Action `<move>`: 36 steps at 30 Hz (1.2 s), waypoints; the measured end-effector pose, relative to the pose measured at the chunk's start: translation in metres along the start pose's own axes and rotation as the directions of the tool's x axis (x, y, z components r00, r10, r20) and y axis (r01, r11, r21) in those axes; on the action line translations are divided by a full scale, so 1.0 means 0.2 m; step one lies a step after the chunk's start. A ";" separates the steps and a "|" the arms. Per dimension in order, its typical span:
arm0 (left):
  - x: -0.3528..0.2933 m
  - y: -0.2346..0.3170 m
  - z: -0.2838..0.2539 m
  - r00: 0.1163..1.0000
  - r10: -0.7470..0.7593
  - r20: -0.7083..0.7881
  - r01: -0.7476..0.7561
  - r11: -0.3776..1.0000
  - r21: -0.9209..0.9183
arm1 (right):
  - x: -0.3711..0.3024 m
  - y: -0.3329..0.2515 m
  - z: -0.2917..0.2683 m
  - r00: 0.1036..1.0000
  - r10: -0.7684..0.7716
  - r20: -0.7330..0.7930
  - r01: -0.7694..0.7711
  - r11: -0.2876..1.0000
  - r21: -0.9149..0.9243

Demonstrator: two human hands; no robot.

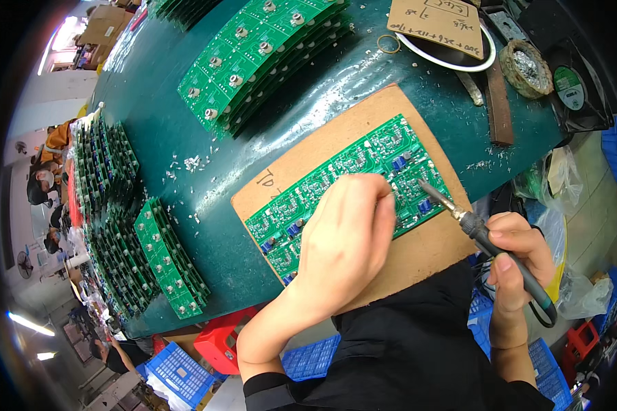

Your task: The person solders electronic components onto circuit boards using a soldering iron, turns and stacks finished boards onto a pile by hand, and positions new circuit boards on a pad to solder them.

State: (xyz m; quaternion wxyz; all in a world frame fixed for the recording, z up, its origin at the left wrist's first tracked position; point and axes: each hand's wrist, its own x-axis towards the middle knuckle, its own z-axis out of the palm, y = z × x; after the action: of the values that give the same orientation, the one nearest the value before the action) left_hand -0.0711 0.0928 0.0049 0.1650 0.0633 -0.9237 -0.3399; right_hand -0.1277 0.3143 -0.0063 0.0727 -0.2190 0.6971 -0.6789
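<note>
A green circuit board (349, 164) with small parts and blue components lies on a brown cardboard sheet (418, 257). In my right hand (521, 257) is a soldering iron (483, 236), held like a pen, its metal tip over the board's right part; whether the tip touches cannot be told. My left hand (346, 236) rests over the middle of the board, fingers curled and pinched together. Whatever its fingertips hold, if anything, is hidden behind the hand.
Stacked green boards (253, 55) stand at the back, with more stacks (116, 253) at the left. A white-rimmed bowl (490, 51) under a cardboard piece (435, 24), a round tin (526, 68) and a black fan (576, 85) sit at the far right. White clippings (193, 163) litter the green table.
</note>
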 end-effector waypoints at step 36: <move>0.00 -0.01 0.08 0.987 0.155 -0.035 -0.140 0.953 0.268 | 0.33 0.16 -0.17 0.966 -0.221 -0.134 0.081 0.752 -0.655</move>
State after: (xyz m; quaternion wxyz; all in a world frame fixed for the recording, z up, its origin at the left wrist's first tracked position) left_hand -0.0760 0.1011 -0.0081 0.2055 0.0250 -0.9580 -0.1984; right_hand -0.2071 0.3177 -0.0216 -0.1336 -0.2162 0.8709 -0.4206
